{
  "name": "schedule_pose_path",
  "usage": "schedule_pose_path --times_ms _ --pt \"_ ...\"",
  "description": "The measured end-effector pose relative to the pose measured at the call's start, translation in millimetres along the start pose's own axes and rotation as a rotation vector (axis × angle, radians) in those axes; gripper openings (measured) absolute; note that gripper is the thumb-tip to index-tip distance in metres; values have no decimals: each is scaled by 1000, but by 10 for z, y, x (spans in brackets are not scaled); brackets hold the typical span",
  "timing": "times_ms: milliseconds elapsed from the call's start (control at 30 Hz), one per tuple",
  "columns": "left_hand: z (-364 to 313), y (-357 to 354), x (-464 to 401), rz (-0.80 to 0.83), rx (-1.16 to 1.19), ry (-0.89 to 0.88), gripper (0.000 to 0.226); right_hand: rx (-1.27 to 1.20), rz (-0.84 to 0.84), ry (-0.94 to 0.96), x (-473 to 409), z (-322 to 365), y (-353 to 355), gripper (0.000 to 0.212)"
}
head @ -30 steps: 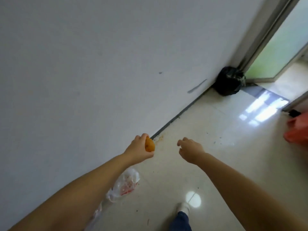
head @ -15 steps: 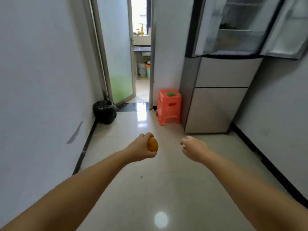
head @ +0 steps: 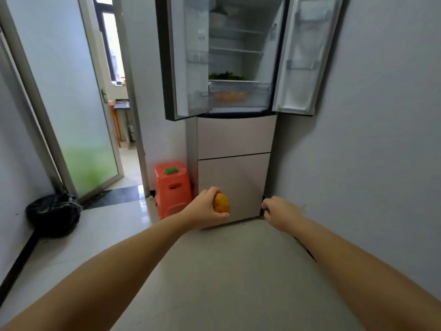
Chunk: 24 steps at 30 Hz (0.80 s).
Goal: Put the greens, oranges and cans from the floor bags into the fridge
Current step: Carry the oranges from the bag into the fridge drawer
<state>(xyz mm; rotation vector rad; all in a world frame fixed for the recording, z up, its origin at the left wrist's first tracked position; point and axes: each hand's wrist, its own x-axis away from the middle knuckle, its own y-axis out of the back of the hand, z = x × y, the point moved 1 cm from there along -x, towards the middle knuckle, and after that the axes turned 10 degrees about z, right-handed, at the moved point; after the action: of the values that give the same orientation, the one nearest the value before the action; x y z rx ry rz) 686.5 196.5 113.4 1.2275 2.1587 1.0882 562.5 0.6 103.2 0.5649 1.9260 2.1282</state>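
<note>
My left hand (head: 205, 207) is stretched forward at waist height, closed around an orange (head: 221, 203). Beside it, my right hand (head: 279, 211) is loosely curled and holds nothing. Straight ahead stands the fridge (head: 235, 137) with both upper doors swung wide. Greens (head: 225, 75) lie on a glass shelf inside. Under them, a clear drawer (head: 260, 97) contains several oranges (head: 230, 96). The floor bags and cans are out of sight.
An orange plastic stool (head: 172, 188) with a green item on top stands left of the fridge. A black rubbish bag (head: 53, 215) sits by the left wall near a frosted glass door (head: 78, 111). A grey wall (head: 370, 139) closes the right side.
My view has swung from the left wall and floor round to face the fridge, which is much closer now. The orange stays in my left hand; both arms remain stretched out.
</note>
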Motion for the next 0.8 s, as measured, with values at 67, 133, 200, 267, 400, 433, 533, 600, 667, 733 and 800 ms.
schedule_pose_path --times_ms 67,133,200,267,400,433,533,600,667,733,800 --pt "-43 111 -407 -2 -31 -23 63 -4 -31 18 -318 -134 156 28" --pt "-69 252 -863 -18 -56 -58 62 9 -60 25 -683 -253 343 29" --pt "-78 419 -1358 -35 -71 -97 60 32 -90 25 -1090 -364 565 31" --pt "-103 600 -1902 -49 -79 -136 59 40 -132 14 -1533 -506 801 31" --pt "-220 1004 -2951 -37 -82 -197 59 47 -188 -20 -2363 -833 1328 31" --pt "-253 1112 -3200 -34 -88 -216 59 44 -208 -29 -2565 -927 1462 31" --pt "-290 1389 -3878 -53 -64 -241 62 19 -262 -54 -3105 -1202 1764 32" --pt "-271 1511 -4253 -64 0 -249 62 11 -279 -57 -3463 -1377 1875 32" --pt "-218 1591 -4614 -60 30 -253 60 17 -283 -61 -3841 -1543 1951 32" --pt "-138 1676 -4993 -71 28 -243 61 9 -290 -60 -4254 -1697 2032 34" --pt "-50 1761 -5403 -92 16 -231 63 -1 -304 -39 -4708 -1855 2123 37"
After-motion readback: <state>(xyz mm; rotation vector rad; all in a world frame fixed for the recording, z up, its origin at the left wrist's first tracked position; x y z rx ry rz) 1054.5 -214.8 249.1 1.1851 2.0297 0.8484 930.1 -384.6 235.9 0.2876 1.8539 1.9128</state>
